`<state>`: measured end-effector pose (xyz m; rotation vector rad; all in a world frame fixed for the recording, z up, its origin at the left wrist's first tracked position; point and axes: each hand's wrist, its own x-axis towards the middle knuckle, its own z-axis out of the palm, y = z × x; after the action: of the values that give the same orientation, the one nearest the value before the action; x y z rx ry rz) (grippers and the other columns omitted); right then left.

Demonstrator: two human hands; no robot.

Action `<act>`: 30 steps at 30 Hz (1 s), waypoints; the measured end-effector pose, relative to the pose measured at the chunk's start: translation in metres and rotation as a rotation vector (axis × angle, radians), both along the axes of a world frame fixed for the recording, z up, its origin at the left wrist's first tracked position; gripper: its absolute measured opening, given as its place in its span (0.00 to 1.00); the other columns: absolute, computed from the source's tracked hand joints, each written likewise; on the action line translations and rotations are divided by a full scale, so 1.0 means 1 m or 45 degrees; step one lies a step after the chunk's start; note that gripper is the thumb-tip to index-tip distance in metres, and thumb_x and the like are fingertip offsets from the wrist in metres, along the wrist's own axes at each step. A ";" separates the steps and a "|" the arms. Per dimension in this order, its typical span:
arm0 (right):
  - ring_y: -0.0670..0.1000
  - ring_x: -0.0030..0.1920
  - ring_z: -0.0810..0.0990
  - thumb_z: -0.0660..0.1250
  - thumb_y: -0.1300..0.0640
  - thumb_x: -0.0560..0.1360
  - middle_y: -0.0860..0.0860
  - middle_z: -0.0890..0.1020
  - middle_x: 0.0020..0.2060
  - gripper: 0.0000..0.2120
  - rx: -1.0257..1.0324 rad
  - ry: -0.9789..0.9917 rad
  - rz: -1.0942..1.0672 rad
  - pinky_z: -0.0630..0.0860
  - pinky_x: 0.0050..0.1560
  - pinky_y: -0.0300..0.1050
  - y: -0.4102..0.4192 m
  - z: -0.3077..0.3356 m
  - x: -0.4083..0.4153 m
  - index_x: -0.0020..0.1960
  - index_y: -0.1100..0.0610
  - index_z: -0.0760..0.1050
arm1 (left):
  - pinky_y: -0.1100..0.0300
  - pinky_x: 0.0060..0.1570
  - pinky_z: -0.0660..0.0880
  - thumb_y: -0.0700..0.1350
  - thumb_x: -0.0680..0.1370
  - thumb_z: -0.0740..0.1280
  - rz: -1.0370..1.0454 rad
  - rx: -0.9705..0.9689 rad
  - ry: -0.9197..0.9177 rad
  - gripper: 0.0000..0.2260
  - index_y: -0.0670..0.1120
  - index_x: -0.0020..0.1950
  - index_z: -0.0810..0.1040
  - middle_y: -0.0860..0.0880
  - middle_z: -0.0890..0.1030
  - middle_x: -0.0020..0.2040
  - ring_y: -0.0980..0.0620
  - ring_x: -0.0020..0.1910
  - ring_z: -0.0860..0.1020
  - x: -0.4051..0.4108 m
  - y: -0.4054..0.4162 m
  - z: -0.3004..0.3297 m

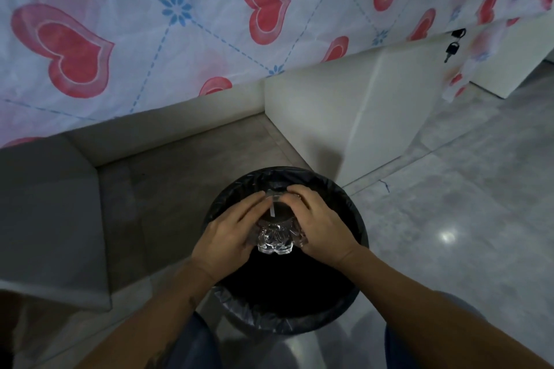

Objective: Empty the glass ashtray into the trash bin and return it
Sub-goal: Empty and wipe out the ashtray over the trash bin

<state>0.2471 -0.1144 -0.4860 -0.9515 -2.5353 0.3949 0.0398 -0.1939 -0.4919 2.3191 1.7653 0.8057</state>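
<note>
- Clear cut glass marked the ashtray (pixel 275 237), which was held directly above the dark mouth of the trash bin (pixel 356 213), tipped so its open side faced away from the camera and its faceted base faced the person.
- The left hand (pixel 230 234) gripped the ashtray's left side, its fingers reaching over the far rim.
- The right hand (pixel 322 231) clasped the ashtray's right side, fingers curled over the top edge; both hands were closed around the glass, pressing on it from opposite sides.
- A thin white cigarette butt (pixel 272 210) showed through the glass, near the upper middle of the ashtray.
- The bin was round and lined with a black plastic bag (pixel 263 319), whose crinkled edge folded over the rim.
- Beyond the bin stood a low white ledge (pixel 344 111), and above that hung a pale cloth (pixel 180 24) printed with red hearts and blue flowers.
- To the bin's right lay a glossy grey tiled floor (pixel 464 219).
- Far right and above the bin, small black keys (pixel 452 46) dangled from a white surface.
</note>
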 end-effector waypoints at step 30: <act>0.62 0.69 0.70 0.73 0.52 0.72 0.60 0.67 0.70 0.30 0.178 0.007 0.033 0.83 0.50 0.61 0.011 0.008 0.006 0.70 0.55 0.64 | 0.56 0.57 0.80 0.45 0.78 0.68 -0.185 0.343 0.325 0.22 0.47 0.72 0.74 0.49 0.75 0.72 0.49 0.64 0.79 -0.020 0.021 0.021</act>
<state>0.2526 -0.1037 -0.4782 -0.8646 -2.5349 0.2241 0.0200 -0.1727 -0.4707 2.8008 1.6386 0.7973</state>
